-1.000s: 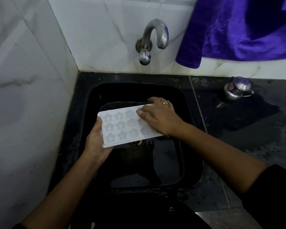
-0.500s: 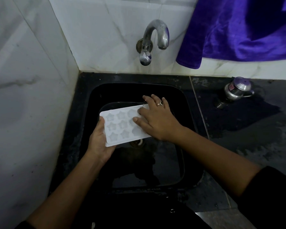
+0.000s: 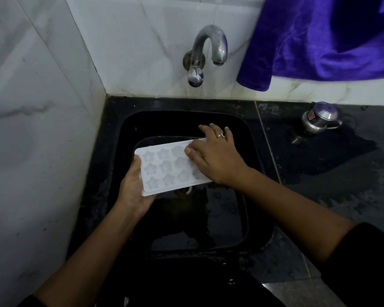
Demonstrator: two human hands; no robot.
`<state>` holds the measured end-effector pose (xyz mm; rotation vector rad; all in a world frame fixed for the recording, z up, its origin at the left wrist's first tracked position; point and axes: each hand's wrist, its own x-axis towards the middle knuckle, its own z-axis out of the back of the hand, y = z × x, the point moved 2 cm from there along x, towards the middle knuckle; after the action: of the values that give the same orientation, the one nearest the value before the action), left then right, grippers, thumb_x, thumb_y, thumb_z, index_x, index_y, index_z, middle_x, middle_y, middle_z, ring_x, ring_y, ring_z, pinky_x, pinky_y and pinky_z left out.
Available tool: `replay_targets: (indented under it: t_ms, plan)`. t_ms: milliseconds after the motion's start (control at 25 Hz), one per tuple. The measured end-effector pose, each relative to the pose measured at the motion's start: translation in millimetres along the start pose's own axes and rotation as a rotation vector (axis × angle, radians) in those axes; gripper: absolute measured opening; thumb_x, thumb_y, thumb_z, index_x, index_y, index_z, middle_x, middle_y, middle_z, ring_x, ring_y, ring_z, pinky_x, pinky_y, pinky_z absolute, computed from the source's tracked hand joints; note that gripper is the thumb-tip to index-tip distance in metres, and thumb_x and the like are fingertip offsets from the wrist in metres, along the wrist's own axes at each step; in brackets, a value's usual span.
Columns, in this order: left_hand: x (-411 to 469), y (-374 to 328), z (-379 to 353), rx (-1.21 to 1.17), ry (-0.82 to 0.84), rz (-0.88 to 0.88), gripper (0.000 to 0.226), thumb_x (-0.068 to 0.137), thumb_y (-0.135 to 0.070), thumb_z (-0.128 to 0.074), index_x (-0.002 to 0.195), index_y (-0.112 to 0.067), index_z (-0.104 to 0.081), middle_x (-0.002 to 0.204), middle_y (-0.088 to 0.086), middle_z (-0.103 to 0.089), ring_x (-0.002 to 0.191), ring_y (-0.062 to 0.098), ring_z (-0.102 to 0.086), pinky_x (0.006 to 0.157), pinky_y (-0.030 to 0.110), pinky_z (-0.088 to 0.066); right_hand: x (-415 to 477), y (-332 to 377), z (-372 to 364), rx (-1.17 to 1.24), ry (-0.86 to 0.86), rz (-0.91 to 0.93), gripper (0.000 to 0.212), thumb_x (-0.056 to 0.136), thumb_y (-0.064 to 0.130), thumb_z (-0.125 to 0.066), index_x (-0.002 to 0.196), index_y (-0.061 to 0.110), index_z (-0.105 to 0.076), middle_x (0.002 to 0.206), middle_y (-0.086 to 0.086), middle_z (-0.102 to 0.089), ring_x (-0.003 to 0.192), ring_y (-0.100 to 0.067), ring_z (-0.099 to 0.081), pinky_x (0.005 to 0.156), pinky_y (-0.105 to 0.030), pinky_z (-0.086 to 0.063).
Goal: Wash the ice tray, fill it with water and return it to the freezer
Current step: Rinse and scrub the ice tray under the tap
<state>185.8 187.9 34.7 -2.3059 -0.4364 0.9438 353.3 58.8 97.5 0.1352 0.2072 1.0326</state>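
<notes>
A white ice tray with star-shaped and round moulds is held level over the black sink. My left hand grips its near left end from below, thumb on the rim. My right hand lies flat on the tray's right half, fingers spread and straight, covering the moulds there. A ring shows on one finger. The metal tap sticks out of the wall above the sink, and no water runs from it.
White marble tiles close off the left side and the back. A purple cloth hangs at the upper right. A small steel lidded pot stands on the wet dark counter to the right of the sink. The drain shows just below the tray.
My right hand has slid back and forth over the tray's right half and now sits slightly farther toward the back. The tray and my left hand have barely shifted.
</notes>
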Motion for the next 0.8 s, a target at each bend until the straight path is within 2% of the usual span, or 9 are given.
replay_targets:
  t_ms: [120, 200, 240, 320, 400, 520, 600, 680, 800]
  plan:
    - [-0.1, 0.4, -0.1, 0.000, -0.016, -0.005, 0.062, 0.109, -0.055, -0.029, 0.137, -0.010, -0.060, 0.132, 0.017, -0.071, 0.118, 0.033, -0.071, 0.087, 0.045, -0.064, 0.6, 7.8, -3.7, 0.054, 0.065, 0.033, 0.055, 0.106, 0.060, -0.027, 0.136, 0.030, -0.063, 0.167, -0.010, -0.026, 0.157, -0.033, -0.012, 0.125, -0.060, 0.000]
    - [-0.6, -1.7, 1.7, 0.017, -0.011, -0.010, 0.061, 0.109, -0.055, -0.030, 0.135, -0.010, -0.062, 0.131, 0.017, -0.071, 0.116, 0.033, -0.072, 0.083, 0.045, -0.064, 1.5, 0.4, 3.2, 0.160, 0.091, -0.004, 0.050, 0.108, 0.056, -0.029, 0.126, 0.032, -0.068, 0.156, -0.008, -0.038, 0.151, -0.032, -0.024, 0.125, -0.059, -0.003]
    - [-1.5, -0.7, 0.6, 0.032, -0.012, -0.001, 0.060, 0.109, -0.055, -0.030, 0.132, -0.011, -0.064, 0.128, 0.016, -0.073, 0.112, 0.032, -0.074, 0.078, 0.043, -0.065, 3.3, -1.4, 6.4, 0.147, 0.089, -0.038, 0.053, 0.108, 0.056, -0.026, 0.120, 0.031, -0.071, 0.148, -0.007, -0.044, 0.145, -0.032, -0.031, 0.124, -0.059, -0.006]
    - [-3.0, 3.4, -4.6, 0.040, -0.009, 0.027, 0.058, 0.109, -0.054, -0.030, 0.125, -0.012, -0.067, 0.121, 0.014, -0.076, 0.103, 0.029, -0.077, 0.070, 0.040, -0.064, 8.7, 4.1, 6.6, -0.091, 0.029, -0.016, 0.063, 0.106, 0.060, -0.020, 0.113, 0.027, -0.073, 0.140, -0.009, -0.049, 0.137, -0.033, -0.039, 0.123, -0.062, -0.009]
    - [-2.3, 3.6, -7.5, 0.017, -0.023, 0.032, 0.058, 0.109, -0.053, -0.031, 0.126, -0.011, -0.066, 0.120, 0.015, -0.076, 0.102, 0.029, -0.077, 0.070, 0.040, -0.065, 5.9, 14.2, 2.6, -0.253, -0.007, 0.089, 0.069, 0.103, 0.063, -0.018, 0.117, 0.023, -0.072, 0.150, -0.013, -0.046, 0.142, -0.038, -0.035, 0.123, -0.065, -0.006]
    - [-0.9, -4.8, 0.7, -0.025, -0.038, -0.005, 0.060, 0.109, -0.054, -0.031, 0.133, -0.009, -0.062, 0.126, 0.016, -0.074, 0.111, 0.032, -0.074, 0.078, 0.042, -0.065, -3.2, -0.5, 5.9, 0.027, 0.133, 0.100, 0.055, 0.106, 0.062, -0.025, 0.142, 0.036, -0.057, 0.168, -0.010, -0.022, 0.157, -0.035, -0.009, 0.125, -0.062, 0.000]
    - [-2.5, -2.7, 0.5, -0.017, -0.014, 0.010, 0.060, 0.109, -0.055, -0.031, 0.133, -0.009, -0.063, 0.127, 0.017, -0.073, 0.112, 0.033, -0.073, 0.078, 0.043, -0.065, -1.4, -7.9, 7.0, 0.169, 0.128, 0.032, 0.048, 0.107, 0.059, -0.028, 0.137, 0.040, -0.060, 0.163, -0.009, -0.030, 0.154, -0.034, -0.016, 0.125, -0.059, -0.005]
    - [-3.5, 3.0, -2.2, -0.005, -0.014, 0.021, 0.059, 0.109, -0.054, -0.031, 0.129, -0.009, -0.065, 0.124, 0.016, -0.074, 0.107, 0.031, -0.075, 0.072, 0.041, -0.064, 3.1, -3.3, 3.1, 0.073, 0.055, 0.021, 0.050, 0.108, 0.056, -0.028, 0.122, 0.031, -0.069, 0.152, -0.010, -0.042, 0.146, -0.034, -0.031, 0.124, -0.061, -0.009]
    - [-2.4, 2.0, -2.0, -0.027, -0.020, 0.005, 0.059, 0.109, -0.053, -0.031, 0.133, -0.009, -0.062, 0.126, 0.017, -0.074, 0.109, 0.032, -0.075, 0.072, 0.041, -0.064, -1.1, -1.0, -2.5, -0.017, 0.065, 0.100, 0.051, 0.107, 0.057, -0.029, 0.132, 0.030, -0.064, 0.161, -0.012, -0.034, 0.152, -0.035, -0.021, 0.124, -0.062, -0.005]
